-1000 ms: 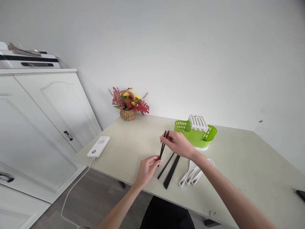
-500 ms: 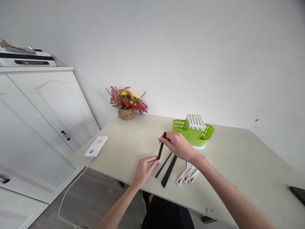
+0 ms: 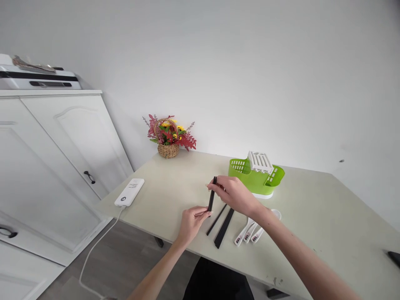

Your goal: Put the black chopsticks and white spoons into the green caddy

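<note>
My right hand (image 3: 236, 193) pinches the upper ends of a pair of black chopsticks (image 3: 212, 196), held nearly upright above the table (image 3: 312, 208). My left hand (image 3: 192, 223) grips their lower ends with thumb and fingers closed. Just right of my hands, more black chopsticks (image 3: 223, 225) lie flat on the table. Three white spoons (image 3: 250, 233) lie beside them, partly under my right forearm. A green utensil drainer (image 3: 256, 175) with a white slotted insert stands behind my right hand.
A wicker flower basket (image 3: 168, 139) stands at the table's back left corner. A white power bank (image 3: 129, 191) with a cable lies near the left edge. A white cabinet (image 3: 59, 162) stands to the left. A dark object (image 3: 394, 257) shows at the far right edge.
The two chopstick tips, spread apart a second ago, are now together as one bundle. My right hand has lowered slightly; my left hand stays at the lower ends.
</note>
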Demonstrator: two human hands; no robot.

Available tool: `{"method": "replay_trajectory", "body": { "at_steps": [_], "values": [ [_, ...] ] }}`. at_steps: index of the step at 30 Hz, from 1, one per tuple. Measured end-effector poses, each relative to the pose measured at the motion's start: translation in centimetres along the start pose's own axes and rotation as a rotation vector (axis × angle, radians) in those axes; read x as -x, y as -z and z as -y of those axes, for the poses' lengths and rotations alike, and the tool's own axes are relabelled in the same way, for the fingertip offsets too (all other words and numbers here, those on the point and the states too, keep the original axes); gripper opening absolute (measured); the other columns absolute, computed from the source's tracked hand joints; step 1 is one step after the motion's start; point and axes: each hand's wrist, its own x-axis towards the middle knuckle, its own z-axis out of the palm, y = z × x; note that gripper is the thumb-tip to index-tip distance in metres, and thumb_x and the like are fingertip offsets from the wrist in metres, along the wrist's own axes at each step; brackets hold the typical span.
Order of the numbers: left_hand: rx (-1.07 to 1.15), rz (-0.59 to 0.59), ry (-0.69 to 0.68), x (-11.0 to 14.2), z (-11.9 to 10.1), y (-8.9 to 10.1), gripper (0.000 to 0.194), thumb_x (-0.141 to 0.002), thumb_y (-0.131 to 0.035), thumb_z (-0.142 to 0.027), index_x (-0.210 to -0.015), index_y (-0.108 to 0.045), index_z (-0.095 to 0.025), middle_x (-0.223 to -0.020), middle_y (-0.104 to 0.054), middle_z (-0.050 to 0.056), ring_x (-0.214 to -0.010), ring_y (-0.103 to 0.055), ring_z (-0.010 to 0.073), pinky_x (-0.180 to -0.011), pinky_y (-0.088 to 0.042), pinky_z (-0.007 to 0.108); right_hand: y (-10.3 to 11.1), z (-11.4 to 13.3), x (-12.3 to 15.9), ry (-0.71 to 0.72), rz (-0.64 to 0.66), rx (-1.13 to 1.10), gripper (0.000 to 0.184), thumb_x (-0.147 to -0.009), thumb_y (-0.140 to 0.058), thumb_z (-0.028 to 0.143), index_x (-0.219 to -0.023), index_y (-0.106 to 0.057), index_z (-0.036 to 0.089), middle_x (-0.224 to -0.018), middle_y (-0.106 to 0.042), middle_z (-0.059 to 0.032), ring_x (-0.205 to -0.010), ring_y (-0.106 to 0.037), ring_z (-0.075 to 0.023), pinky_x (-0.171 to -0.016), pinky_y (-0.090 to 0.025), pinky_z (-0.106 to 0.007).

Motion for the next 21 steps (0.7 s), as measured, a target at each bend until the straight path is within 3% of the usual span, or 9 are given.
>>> {"method": "replay_trajectory", "body": {
  "at_steps": [5,12,21],
  "values": [
    [-0.009,-0.032,0.009,0.0,0.5,0.0,0.027,-0.087,-0.075,-0.045,-0.098,-0.084,-0.022,-0.100,-0.082,0.008,-0.095,-0.078,0.0309,-0.091,-0.063,0.041,0.9,0.3,0.2,-0.086,0.060,-0.046,0.043,-0.104,-0.046,0.053,-0.075,-0.061,0.024,-0.055,-0.062,0.0022,-0.057,-0.061,-0.0165,-0.063,-0.043,-0.028],
    [-0.014,-0.022,-0.003,-0.1,0.8,-0.1,0.027,-0.089,-0.073,-0.047,-0.099,-0.083,-0.023,-0.102,-0.082,0.007,-0.096,-0.078,0.0291,-0.092,-0.063,0.039,1.9,1.2,-0.1,-0.077,0.034,0.071,0.042,-0.103,-0.047,0.052,-0.073,-0.058,0.025,-0.068,-0.070,-0.0007,-0.056,-0.061,-0.0153,-0.063,-0.041,-0.028],
    [-0.052,0.013,-0.020,0.1,0.6,0.1,0.030,-0.092,-0.069,-0.048,-0.099,-0.082,-0.022,-0.101,-0.082,0.007,-0.096,-0.078,0.0290,-0.090,-0.063,0.039,2.1,1.3,-0.3,-0.040,0.037,0.007,0.041,-0.105,-0.046,0.048,-0.072,-0.056,0.025,-0.060,-0.067,0.0025,-0.057,-0.062,-0.0149,-0.063,-0.041,-0.027]
  ]
}}
